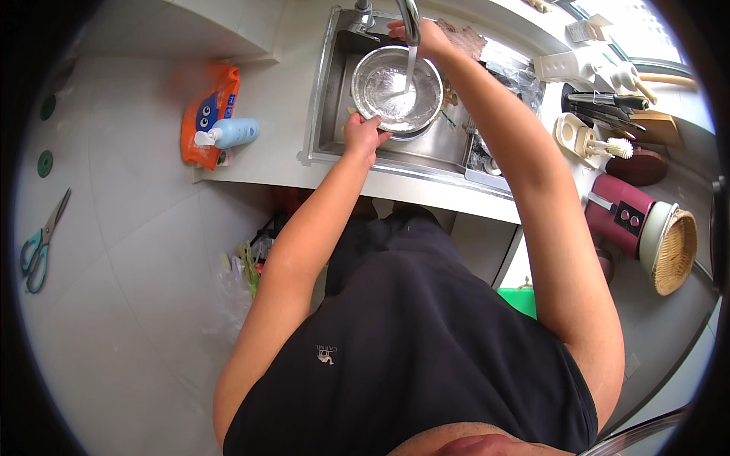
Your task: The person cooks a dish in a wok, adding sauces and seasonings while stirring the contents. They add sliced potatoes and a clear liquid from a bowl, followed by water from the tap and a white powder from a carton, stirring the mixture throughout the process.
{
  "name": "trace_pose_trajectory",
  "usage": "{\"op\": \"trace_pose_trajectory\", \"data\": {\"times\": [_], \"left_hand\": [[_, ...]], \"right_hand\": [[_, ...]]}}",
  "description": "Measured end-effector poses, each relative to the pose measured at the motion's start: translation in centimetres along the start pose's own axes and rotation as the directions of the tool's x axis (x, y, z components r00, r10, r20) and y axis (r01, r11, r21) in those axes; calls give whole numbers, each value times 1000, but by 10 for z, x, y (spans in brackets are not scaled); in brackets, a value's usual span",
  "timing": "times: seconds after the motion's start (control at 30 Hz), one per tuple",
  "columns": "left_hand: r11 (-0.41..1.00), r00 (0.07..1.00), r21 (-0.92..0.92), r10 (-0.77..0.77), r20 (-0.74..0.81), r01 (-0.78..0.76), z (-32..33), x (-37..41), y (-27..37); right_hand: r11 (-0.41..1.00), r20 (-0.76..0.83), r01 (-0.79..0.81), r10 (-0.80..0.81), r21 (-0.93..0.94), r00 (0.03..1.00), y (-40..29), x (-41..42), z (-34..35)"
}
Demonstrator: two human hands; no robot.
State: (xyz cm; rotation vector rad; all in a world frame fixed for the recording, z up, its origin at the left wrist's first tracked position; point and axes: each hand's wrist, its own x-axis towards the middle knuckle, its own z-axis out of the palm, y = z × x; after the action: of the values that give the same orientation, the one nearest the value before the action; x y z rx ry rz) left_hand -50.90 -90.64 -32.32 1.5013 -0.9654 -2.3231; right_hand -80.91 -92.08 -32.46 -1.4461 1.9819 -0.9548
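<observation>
Water runs from the curved metal faucet (409,23) into a round stainless steel bowl (370,94) over the sink basin (336,125). The near left rim of the bowl is gripped by my left hand (363,137), thumb on top. My right hand (425,40) is beside and behind the faucet spout, past the bowl's far side, its fingers spread to the left; part of it is hidden by the spout. A brown crumpled cloth-like item (463,39) lies at the sink's back edge, just right of that hand. Food scraps (449,94) lie in the basin right of the bowl.
Left of the sink stand a light blue pump bottle (236,133) and an orange packet (222,85). On the right are a drain basket (485,162), a knife holder (582,100), a bottle brush (619,148), a maroon appliance (619,211) and a wicker basket (676,251). Scissors (43,239) hang far left.
</observation>
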Motion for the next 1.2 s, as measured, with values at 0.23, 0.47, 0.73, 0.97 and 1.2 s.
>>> {"op": "trace_pose_trajectory", "data": {"times": [0.23,0.47,0.73,0.97,1.2], "left_hand": [[999,998,13,45,33,-45,-19,27,-14],[998,996,39,38,84,-41,-11,32,-1],[995,987,26,92,133,-96,-9,40,6],[998,988,9,63,139,-65,-11,39,5],[992,983,-115,-26,182,48,-8,40,-2]], "right_hand": [[893,-576,-347,450,287,683,-55,-111,1],[716,-548,-383,696,584,465,-49,-237,30],[545,-454,-337,834,767,314,-66,-305,44],[550,-458,-336,831,765,316,-73,-303,46],[518,-421,-326,847,791,325,-77,-305,49]]}}
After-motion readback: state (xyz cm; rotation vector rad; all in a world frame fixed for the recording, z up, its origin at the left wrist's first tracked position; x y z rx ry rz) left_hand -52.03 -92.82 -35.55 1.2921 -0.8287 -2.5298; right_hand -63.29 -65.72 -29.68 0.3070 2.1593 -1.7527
